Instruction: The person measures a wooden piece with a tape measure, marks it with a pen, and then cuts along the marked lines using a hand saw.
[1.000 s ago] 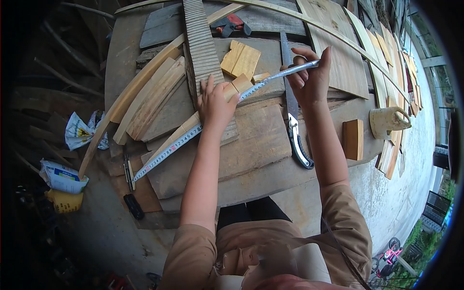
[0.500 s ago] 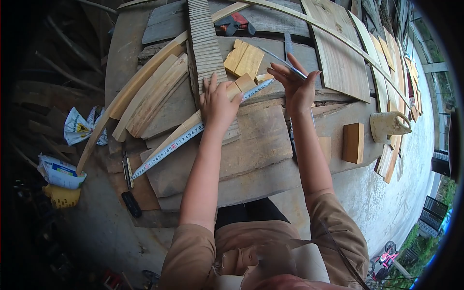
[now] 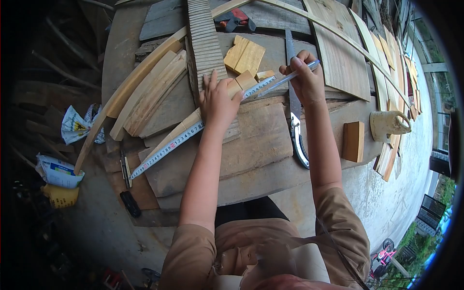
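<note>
My left hand [image 3: 217, 102] grips a long wooden strip [image 3: 181, 126] from above, its fingers spread over the far side and its thumb on the near side. Along the strip's near edge runs a white tape measure blade [image 3: 166, 151], which passes under that hand. My right hand [image 3: 309, 79] pinches a pen [image 3: 290, 77], its tip pointing left, just above the tape's right end. Under the right wrist lies a handsaw [image 3: 295, 106], partly hidden. A small notched wood block [image 3: 245, 54] sits beyond the strip.
A ridged board [image 3: 203, 43] crosses the bench [image 3: 222, 176]. Curved wood pieces [image 3: 157, 94] lie left, with a black utility knife [image 3: 130, 204] near the edge. At right stand a wood block [image 3: 353, 141] and a cream plastic jug [image 3: 382, 126]. Red-black gloves [image 3: 235, 20] lie at the back.
My right hand has turned from open-fingered to pinching the pen, whose tip now points down toward the tape. More of the saw shows. My left hand stays in place.
</note>
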Demonstrator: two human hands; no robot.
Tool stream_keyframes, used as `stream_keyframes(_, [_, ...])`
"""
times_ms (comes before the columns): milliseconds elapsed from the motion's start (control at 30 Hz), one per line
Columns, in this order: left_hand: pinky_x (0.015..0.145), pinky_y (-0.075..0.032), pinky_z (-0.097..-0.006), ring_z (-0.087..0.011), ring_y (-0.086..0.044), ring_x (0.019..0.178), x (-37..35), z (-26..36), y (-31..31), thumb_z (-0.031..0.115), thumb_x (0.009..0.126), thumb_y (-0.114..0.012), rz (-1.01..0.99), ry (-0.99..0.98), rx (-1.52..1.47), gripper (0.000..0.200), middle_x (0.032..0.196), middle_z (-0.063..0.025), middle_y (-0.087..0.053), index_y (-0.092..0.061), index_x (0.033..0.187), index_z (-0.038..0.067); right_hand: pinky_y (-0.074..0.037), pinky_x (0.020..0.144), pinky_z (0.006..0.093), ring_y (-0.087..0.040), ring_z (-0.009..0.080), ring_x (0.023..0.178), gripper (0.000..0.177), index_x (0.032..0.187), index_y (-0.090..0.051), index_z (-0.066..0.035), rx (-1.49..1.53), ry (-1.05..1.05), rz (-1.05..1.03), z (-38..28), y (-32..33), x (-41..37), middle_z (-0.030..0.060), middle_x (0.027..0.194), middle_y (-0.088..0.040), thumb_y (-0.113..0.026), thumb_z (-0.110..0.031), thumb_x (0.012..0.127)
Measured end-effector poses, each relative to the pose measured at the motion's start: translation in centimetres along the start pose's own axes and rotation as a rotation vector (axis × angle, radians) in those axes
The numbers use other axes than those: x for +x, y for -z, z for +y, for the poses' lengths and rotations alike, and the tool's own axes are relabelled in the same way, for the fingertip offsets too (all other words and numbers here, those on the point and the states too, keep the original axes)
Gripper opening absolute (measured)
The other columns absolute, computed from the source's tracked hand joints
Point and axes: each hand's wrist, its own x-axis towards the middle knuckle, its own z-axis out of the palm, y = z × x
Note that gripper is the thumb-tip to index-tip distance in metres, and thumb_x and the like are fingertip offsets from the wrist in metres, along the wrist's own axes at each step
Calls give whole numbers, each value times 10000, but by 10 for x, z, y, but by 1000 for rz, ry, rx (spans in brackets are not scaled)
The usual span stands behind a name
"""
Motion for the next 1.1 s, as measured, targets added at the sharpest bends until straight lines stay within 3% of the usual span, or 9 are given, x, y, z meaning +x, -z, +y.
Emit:
stream_keyframes(333, [1028, -125, -417, -292, -123, 1298, 1, 2, 2, 309, 750, -609, -23, 18, -10, 391, 1362, -142, -263, -526, 1086, 125, -418, 502, 271, -370, 118, 333, 364, 712, -510, -33, 184, -218, -283, 3, 7, 13, 20, 452, -399, -395, -331, 887])
stream_keyframes(500, [1027, -128, -415, -289, -119, 1300, 1, 3, 2, 310, 752, -607, -22, 22, 7, 403, 1367, -142, -252, -516, 1097, 123, -476, 371, 223, -606, 230, 467, 582, 916, -554, 73, 10, -402, -832, 7, 36, 9, 214, 675, -608, -336, -465, 876])
stream_keyframes(533, [1027, -128, -415, -289, -119, 1300, 0, 3, 2, 310, 752, -607, -21, 25, 8, 403, 1367, -142, -252, -516, 1097, 123, -527, 502, 265, -637, 258, 586, 533, 968, -542, 71, 130, -359, -874, 12, 43, 10, 256, 780, -606, -340, -417, 892])
stream_keyframes(633, [1025, -132, -414, -288, -118, 1300, 1, 1, 0, 312, 754, -606, -23, 19, 16, 414, 1368, -143, -248, -508, 1105, 117, -534, 633, 296, -640, 276, 695, 468, 991, -530, 73, 177, -257, -343, -8, 22, -11, 278, 864, -589, -384, -361, 893])
stream_keyframes(700, [987, -189, -445, -310, -185, 1278, 1, -2, -4, 307, 715, -646, 74, -22, 2, 391, 1337, -159, -307, -554, 1051, 129, -502, 738, 326, -623, 258, 824, 355, 1016, -536, 26, 91, -277, -344, -19, 10, -13, 205, 932, -604, -481, -289, 863])
stream_keyframes(767, [987, -189, -445, -310, -187, 1277, 1, -3, -6, 307, 716, -645, 75, -24, 2, 388, 1335, -159, -310, -555, 1050, 131, -477, 770, 334, -608, 226, 866, 269, 1000, -560, -40, -870, 107, -201, -5, -6, -18, 122, 913, -627, -582, -222, 803])
stream_keyframes(833, [987, -189, -446, -311, -188, 1276, 1, -3, -6, 307, 717, -644, 77, -29, 5, 384, 1334, -159, -312, -556, 1048, 132, -386, 879, 350, -601, 200, 819, 245, 952, -572, -80, -1260, 403, -365, 13, -6, -20, 74, 869, -627, -648, -174, 739])
stream_keyframes(1033, [985, -191, -450, -314, -193, 1275, 1, -1, -4, 307, 721, -641, 83, -38, 5, 384, 1333, -161, -313, -556, 1050, 129, -420, 814, 321, -614, 169, 768, 245, 1000, -573, -85, -1265, 295, -283, 21, 3, -27, 60, 802, -638, -613, -188, 781])
stream_keyframes(1100, [1019, -141, -412, -300, -129, 1295, 0, 2, 1, 310, 753, -605, -4, 0, 16, 408, 1356, -156, -264, -512, 1096, 109, -472, 673, 265, -618, 141, 692, 239, 990, -588, -30, -567, 90, -123, 20, 6, -24, 86, 787, -640, -568, -201, 825])
